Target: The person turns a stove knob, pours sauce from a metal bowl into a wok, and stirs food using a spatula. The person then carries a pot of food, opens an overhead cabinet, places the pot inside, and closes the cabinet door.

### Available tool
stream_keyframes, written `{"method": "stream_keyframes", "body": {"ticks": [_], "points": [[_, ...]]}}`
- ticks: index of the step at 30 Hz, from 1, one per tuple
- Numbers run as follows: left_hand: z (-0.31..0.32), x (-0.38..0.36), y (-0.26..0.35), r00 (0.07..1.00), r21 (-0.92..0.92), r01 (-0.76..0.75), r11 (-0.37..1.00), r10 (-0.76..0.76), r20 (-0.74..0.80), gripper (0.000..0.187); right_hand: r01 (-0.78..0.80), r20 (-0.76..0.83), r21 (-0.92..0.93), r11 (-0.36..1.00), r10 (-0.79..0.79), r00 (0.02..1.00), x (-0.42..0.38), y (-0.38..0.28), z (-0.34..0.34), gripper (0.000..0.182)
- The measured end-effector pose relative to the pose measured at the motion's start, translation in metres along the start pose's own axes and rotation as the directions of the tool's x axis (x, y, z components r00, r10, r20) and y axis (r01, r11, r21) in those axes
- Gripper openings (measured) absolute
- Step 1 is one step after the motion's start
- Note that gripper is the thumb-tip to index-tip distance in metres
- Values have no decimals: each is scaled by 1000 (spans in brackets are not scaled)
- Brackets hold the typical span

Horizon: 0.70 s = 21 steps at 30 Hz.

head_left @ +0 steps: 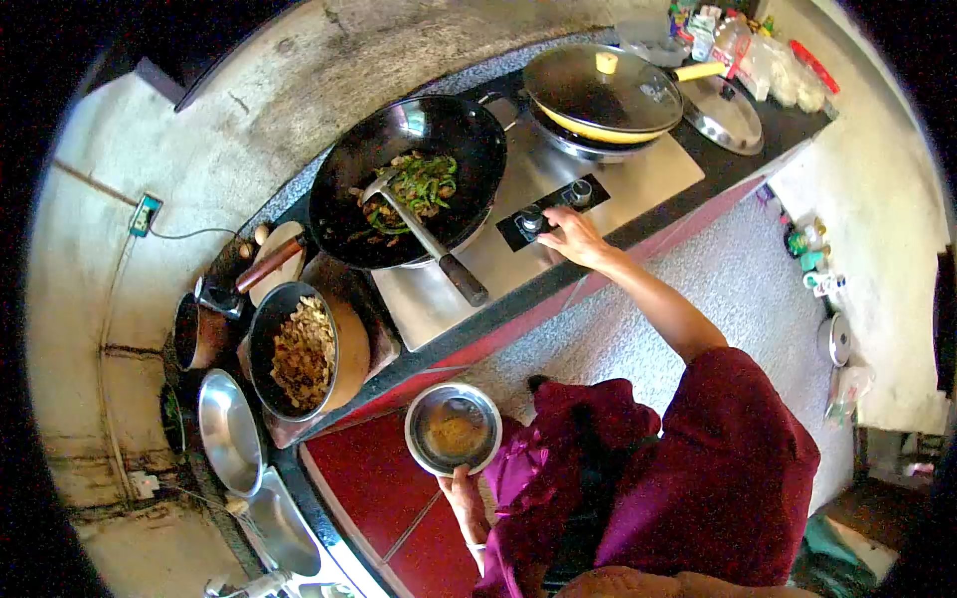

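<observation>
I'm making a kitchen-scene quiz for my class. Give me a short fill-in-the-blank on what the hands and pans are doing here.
1. The right hand rests on a stove ____.
2. The left hand holds a small steel ____.
3. The spatula lies in the black wok among green ____.
4. The yellow pan is covered by a glass ____.

Missing words: knob; bowl; vegetables; lid

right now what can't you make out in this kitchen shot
- Head view, stove knobs: setting hidden by the right hand.
- Covered pan: contents lost behind the glaring lid.
- Small steel bowl in the left hand: brownish contents too blurred to name.
- Bottles at the top edge: too small, partly cut off.
</observation>
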<state>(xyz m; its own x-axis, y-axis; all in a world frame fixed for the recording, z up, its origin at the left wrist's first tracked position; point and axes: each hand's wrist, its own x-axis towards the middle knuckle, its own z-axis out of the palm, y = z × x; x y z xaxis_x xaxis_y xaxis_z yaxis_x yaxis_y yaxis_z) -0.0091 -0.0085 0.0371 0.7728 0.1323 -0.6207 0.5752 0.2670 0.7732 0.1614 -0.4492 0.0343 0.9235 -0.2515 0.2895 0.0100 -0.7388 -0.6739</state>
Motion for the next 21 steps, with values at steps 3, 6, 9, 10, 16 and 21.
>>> {"method": "stream_keyframes", "body": {"ticks": [3, 6, 9, 10, 16, 21], "points": [[3, -6, 1, 999, 28, 14, 999, -13, -43, 56, -87, 44, -95, 992, 91, 995, 12, -12, 2, 46], [5, -11, -2, 998, 6, -2, 1000, 3, -57, 57, -126, 21, -177, 976, 132, 991, 22, -8, 12, 51], [-2, -12, -5, 1000, 56, 22, 998, -22, -8, 59, -87, -53, -194, 977, 78, 996, 25, 7, 23, 49], [3, -17, -5, 999, 38, 36, 999, -35, -36, 59, -155, 27, -191, 969, 163, 986, 26, 2, 19, 52], [8, -25, -1, 997, 62, 67, 996, -66, -29, 54, -112, -43, -134, 985, 107, 993, 22, 6, 17, 42], [16, -23, 12, 991, 209, 57, 976, -29, -134, 40, -110, 16, -128, 986, 113, 993, 23, 4, 10, 38]]}}
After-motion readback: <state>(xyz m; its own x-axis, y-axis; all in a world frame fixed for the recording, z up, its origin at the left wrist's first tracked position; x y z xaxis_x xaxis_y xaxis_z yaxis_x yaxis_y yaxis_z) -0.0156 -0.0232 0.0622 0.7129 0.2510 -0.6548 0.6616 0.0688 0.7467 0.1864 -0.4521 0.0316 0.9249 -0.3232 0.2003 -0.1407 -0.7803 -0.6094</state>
